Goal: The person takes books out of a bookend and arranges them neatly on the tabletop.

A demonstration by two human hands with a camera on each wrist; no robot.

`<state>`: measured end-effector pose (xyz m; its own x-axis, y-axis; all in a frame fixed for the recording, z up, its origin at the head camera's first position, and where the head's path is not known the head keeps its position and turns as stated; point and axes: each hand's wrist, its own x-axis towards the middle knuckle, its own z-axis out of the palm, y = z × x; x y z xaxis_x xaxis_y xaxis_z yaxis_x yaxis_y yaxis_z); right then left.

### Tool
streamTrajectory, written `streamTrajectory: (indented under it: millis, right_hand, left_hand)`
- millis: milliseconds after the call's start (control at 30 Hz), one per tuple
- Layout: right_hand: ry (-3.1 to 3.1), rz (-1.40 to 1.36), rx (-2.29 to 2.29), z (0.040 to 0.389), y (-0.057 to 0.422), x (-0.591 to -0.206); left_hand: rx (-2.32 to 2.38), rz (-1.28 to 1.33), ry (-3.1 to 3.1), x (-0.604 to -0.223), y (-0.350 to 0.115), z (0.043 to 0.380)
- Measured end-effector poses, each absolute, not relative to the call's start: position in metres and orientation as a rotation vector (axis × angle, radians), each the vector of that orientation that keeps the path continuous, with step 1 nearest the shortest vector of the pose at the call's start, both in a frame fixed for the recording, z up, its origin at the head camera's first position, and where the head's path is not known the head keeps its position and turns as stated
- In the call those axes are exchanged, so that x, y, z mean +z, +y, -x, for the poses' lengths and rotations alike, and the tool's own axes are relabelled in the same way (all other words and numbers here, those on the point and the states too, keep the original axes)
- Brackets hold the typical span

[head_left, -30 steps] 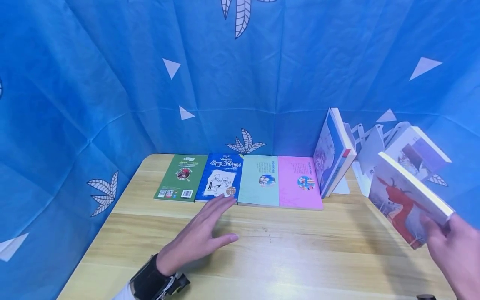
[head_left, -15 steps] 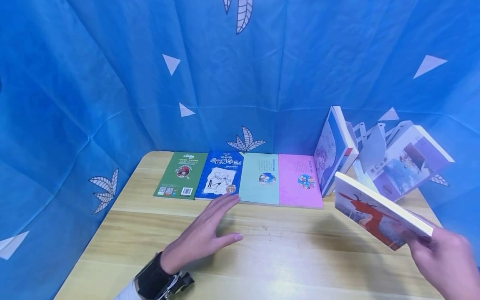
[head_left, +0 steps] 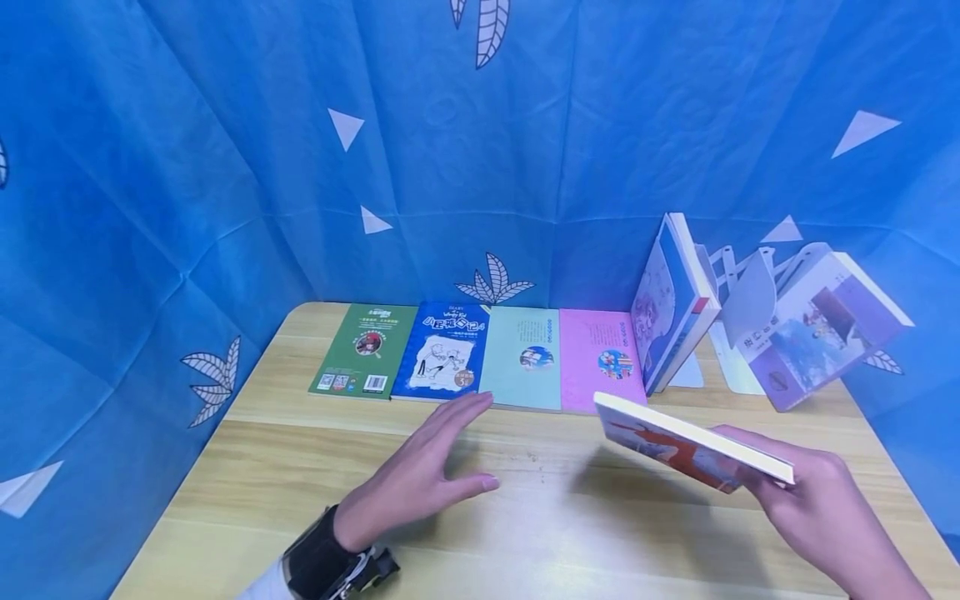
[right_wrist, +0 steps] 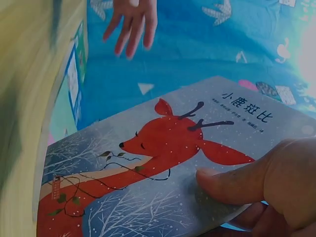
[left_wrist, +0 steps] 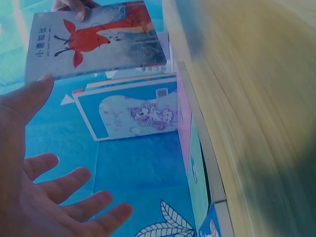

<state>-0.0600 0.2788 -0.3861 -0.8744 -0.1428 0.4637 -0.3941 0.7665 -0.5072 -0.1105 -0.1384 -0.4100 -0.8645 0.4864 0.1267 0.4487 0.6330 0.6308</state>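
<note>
My right hand [head_left: 817,492] grips a grey book with a red deer on its cover [right_wrist: 163,143], thumb on the front cover and fingers behind. In the head view that book is held tilted above the table, its pale page edge facing up. My left hand [head_left: 423,471] hovers over the table with fingers spread and holds nothing; in the left wrist view its fingers [left_wrist: 64,187] are apart from the deer book. Nearest to it, a blue book [head_left: 444,350] and a light green book [head_left: 522,358] lie flat in a row.
A dark green book [head_left: 365,350] and a pink book [head_left: 600,358] complete the row at the table's [head_left: 300,475] back. Right of them books stand upright [head_left: 675,308]. A white bookend [head_left: 752,292] and a leaning purple book [head_left: 817,333] stand farther right. A blue curtain [head_left: 450,150] hangs behind.
The right hand has carried the deer book leftward and tipped it flatter, away from the leaning purple book. The left hand has shifted slightly right, still spread.
</note>
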Motion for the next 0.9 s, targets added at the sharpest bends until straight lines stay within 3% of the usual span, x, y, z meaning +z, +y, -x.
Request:
streamTrajectory:
  millis: [233,900]
  right_hand:
    - [-2.538,-0.617,0.926,0.061,0.259,-0.386]
    - [-2.562,-0.846,1.109,0.062,0.222,-0.392]
  left_hand:
    - [1.07,-0.829,2.734,-0.411,-0.127,0.107]
    - [1.069,-1.034,2.64,-0.415,-0.107,0.101]
